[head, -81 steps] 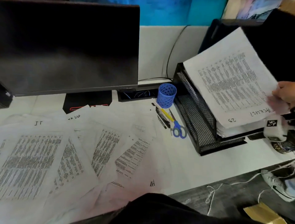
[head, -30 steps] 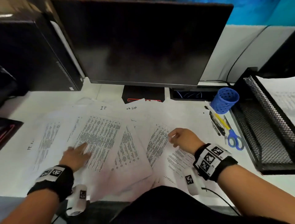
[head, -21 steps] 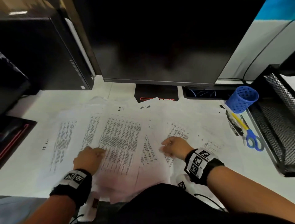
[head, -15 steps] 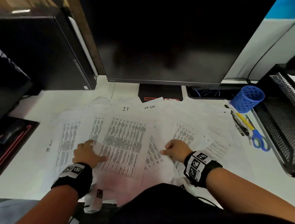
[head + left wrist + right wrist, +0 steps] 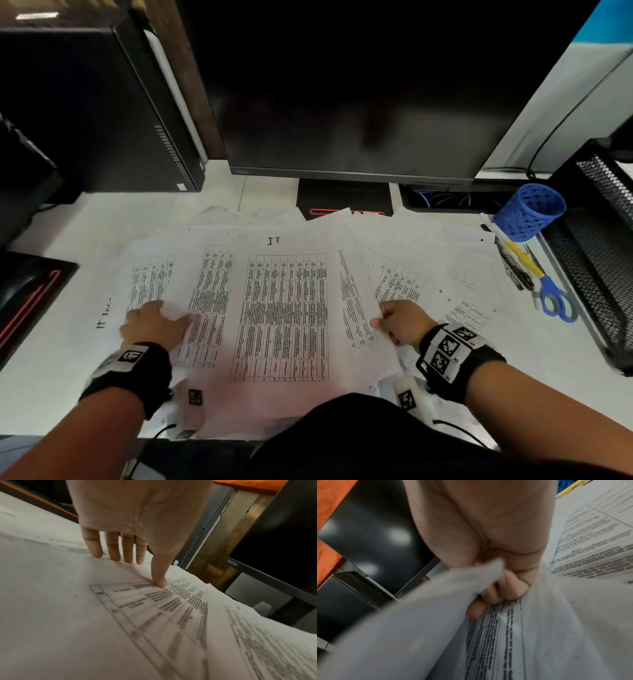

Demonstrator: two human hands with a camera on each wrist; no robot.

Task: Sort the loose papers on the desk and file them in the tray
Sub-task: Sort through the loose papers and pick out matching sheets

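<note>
Loose papers spread overlapping across white bench, below monitor. Left hand flat, fingers straight, pressed on sheets. Right hand curled, pinched on edge of IT sheet. Mesh tray at far right.

office desk; monitor; computer tower; mesh tray; pen cup; printed papers

You've got two hands in frame, your left hand and right hand. One monitor, one blue pen cup, one pair of scissors, one mesh tray. Papers overlap too much to count, at least six sheets.
</note>
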